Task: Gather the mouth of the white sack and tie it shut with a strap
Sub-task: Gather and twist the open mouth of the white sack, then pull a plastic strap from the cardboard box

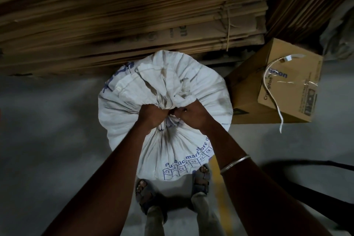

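Note:
A full white woven sack (203,90) with blue print stands upright on the floor in front of my feet. Its mouth (168,101) is bunched into a tight neck at the top middle. My left hand (153,116) is closed around the left side of that neck. My right hand (193,115) grips the right side, thumbs nearly touching. A white strap (268,84) lies draped over the cardboard box to the right, one end hanging down its front; neither hand touches it.
A brown cardboard box (283,101) sits tilted just right of the sack. Tall stacks of flattened cardboard (124,19) stand right behind the sack and at the far right. My sandalled feet (201,180) are against the sack's near side on grey floor.

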`<state>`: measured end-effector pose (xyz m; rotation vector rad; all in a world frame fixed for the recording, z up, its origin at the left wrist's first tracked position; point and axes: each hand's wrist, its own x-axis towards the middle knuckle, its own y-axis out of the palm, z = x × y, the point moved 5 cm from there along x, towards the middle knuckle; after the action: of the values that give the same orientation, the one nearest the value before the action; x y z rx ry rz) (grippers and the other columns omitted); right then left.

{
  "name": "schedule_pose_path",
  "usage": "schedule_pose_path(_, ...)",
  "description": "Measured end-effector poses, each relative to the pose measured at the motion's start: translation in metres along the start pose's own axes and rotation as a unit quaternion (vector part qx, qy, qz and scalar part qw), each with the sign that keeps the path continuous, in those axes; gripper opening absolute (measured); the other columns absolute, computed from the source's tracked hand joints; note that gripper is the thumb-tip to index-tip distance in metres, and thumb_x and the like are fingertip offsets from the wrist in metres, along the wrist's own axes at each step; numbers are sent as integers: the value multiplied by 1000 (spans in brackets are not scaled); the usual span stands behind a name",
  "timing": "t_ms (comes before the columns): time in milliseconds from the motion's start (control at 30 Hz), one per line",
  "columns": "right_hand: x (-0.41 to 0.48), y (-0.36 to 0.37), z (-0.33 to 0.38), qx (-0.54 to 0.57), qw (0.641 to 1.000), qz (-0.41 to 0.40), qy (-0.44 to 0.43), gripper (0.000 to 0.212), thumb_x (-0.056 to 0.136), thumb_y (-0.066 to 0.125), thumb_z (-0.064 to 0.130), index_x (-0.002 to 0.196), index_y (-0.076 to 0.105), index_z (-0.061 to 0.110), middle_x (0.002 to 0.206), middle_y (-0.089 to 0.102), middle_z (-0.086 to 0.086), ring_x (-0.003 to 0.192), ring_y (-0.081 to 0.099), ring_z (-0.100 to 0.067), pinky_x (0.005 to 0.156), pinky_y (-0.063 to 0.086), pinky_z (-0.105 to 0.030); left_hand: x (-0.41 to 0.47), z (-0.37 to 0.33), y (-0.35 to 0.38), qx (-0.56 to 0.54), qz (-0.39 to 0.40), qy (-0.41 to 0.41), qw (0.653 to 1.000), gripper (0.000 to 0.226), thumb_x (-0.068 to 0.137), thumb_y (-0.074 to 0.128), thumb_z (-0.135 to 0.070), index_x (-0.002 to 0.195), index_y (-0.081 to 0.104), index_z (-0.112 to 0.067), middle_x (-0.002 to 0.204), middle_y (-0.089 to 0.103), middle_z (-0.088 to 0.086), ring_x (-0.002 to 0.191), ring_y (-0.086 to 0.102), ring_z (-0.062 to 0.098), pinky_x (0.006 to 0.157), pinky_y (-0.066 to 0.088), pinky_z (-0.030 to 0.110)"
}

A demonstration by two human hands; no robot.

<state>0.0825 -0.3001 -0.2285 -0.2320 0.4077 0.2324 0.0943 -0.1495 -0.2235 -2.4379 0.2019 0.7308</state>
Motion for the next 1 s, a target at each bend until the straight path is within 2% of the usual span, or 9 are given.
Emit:
schedule_pose_path(133, 1, -29, -13, -247, 963, -78, 72, 27, 83, 67, 22, 103, 76, 6, 110, 73, -18, 110, 67, -33, 93, 53, -37, 5, -1, 4, 75, -23, -64, 995, 111, 38, 61, -83, 119, 70, -8, 129, 68, 12, 124, 60, 27, 106, 48, 42)
schedule_pose_path(267, -14, -84, -26, -305, 918, -229, 106, 26, 85, 61, 17, 106, 76, 11, 115, 71, -16, 114, 63, -33, 97, 46, -33, 5, 0, 5, 94, -20, -145, 985, 80, 62, 74, -66, 103, 70, 3, 109, 73, 20, 105, 68, 33, 94, 55, 43)
schedule_pose_path(333, -21, -116, -31, -383, 865, -304, 117, 33, 84, 61, 19, 114, 70, 7, 123, 64, -22, 123, 51, -37, 102, 40, -37, 9, 4, 7, 84, -27, -127, 988, 93, 49, 69, -77, 99, 74, 1, 106, 75, 18, 105, 69, 31, 94, 56, 44)
schedule_pose_path(400, -23, -143, -39, -461, 817, -316, 143, 47, 85, 57, 21, 131, 59, 8, 143, 46, -29, 133, 39, -43, 104, 40, -44, 12, 6, 8, 108, -30, -120, 986, 99, 44, 68, -82, 94, 75, 3, 101, 76, 20, 102, 71, 32, 91, 57, 44)
schedule_pose_path(467, -17, -166, -54, -454, 820, -309, 161, 56, 90, 52, 18, 145, 44, 13, 157, 25, -31, 142, 28, -46, 105, 41, -48, 11, 5, 8, 148, -25, -124, 981, 93, 58, 74, -74, 94, 68, 11, 102, 73, 28, 102, 70, 37, 91, 57, 45)
schedule_pose_path(633, -17, -211, -37, -478, 766, -410, 129, 56, 91, 23, 28, 131, 52, 3, 143, 43, -30, 128, 43, -47, 99, 40, -53, 11, 5, 6, 146, -20, -134, 980, 93, 63, 76, -69, 96, 62, 17, 105, 69, 33, 104, 68, 42, 92, 56, 48)
schedule_pose_path(700, -20, -228, -37, -486, 747, -428, 149, 48, 92, 28, 22, 132, 49, 4, 138, 45, -28, 124, 45, -45, 96, 40, -53, 10, 6, 5, 139, -21, -137, 981, 94, 62, 77, -68, 98, 61, 18, 107, 68, 34, 106, 67, 43, 92, 55, 49)
schedule_pose_path(833, -15, -230, -45, -454, 774, -417, 145, 38, 91, 42, 12, 124, 59, 2, 132, 52, -25, 118, 50, -43, 85, 48, -51, 8, 4, 5, 120, -21, -136, 983, 94, 60, 78, -67, 97, 61, 18, 107, 67, 35, 106, 66, 44, 92, 55, 50)
schedule_pose_path(1000, -9, -214, -40, -387, 817, -417, 97, 32, 81, 46, -1, 102, 69, -9, 108, 65, -30, 103, 60, -46, 85, 51, -45, 8, 10, 2, 60, -26, -124, 990, 100, 31, 67, -78, 93, 75, 1, 102, 76, 21, 105, 70, 33, 96, 55, 46)
